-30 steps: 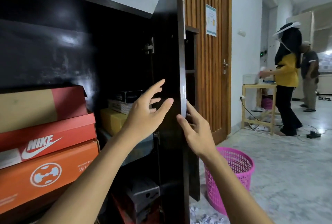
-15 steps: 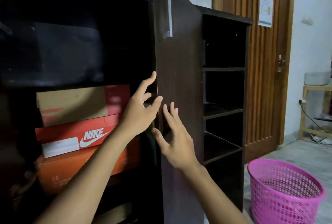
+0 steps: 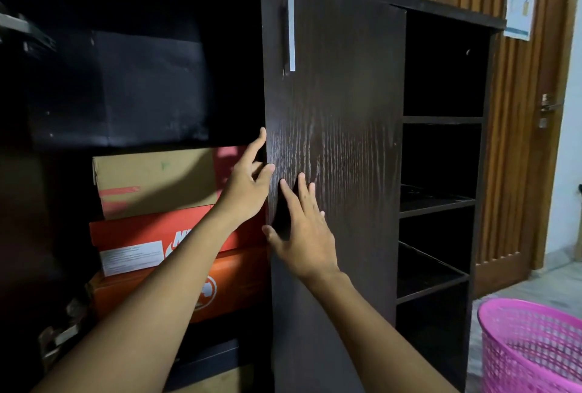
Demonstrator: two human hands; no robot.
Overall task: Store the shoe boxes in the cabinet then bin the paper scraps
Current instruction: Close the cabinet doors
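Note:
A dark wooden cabinet [image 3: 441, 11] fills the view. Its right-hand door [image 3: 340, 102], with a silver handle, stands almost flush with the front. Behind the open left part, three shoe boxes are stacked: a tan and red one [image 3: 154, 181], a red Nike box [image 3: 138, 244] and an orange box [image 3: 239, 285] at the bottom. My left hand [image 3: 248, 187] rests at the door's left edge, fingers apart. My right hand [image 3: 304, 228] lies flat on the door face, fingers spread. Neither hand holds anything.
Open dark shelves [image 3: 437, 200] make up the cabinet's right section. A pink mesh waste basket [image 3: 532, 348] stands on the floor at the lower right. A slatted wooden room door [image 3: 522, 140] is behind it. More dark boxes [image 3: 204, 364] sit low in the cabinet.
The cabinet door has swung from edge-on to nearly shut, with both hands following it. My view has turned left; the people and table at the right are out of sight.

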